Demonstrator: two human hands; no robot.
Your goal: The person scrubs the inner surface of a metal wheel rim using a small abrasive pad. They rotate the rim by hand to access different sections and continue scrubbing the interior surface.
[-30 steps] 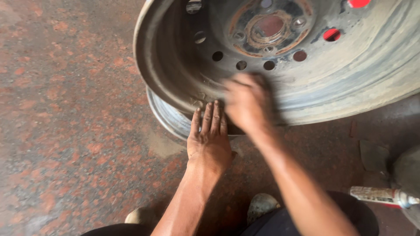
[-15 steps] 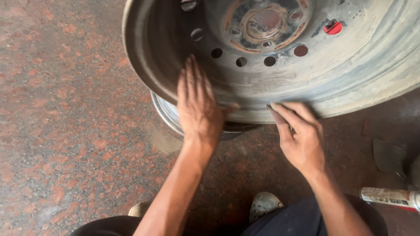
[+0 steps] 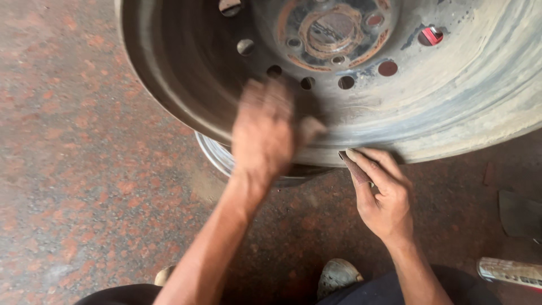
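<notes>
The left hand (image 3: 264, 131) is motion-blurred; the wheel rim (image 3: 463, 107) runs off frame.

Under the left hand (image 3: 264, 133) the wheel rim (image 3: 451, 107) is dull grey metal, scuffed and streaked, with rust ringing its hub (image 3: 333, 28). The right hand (image 3: 384, 192) pinches a rough, brownish abrasive sheet (image 3: 354, 168). Below both hands, the floor (image 3: 84, 169) is speckled reddish stone, matt and dusty.
</notes>
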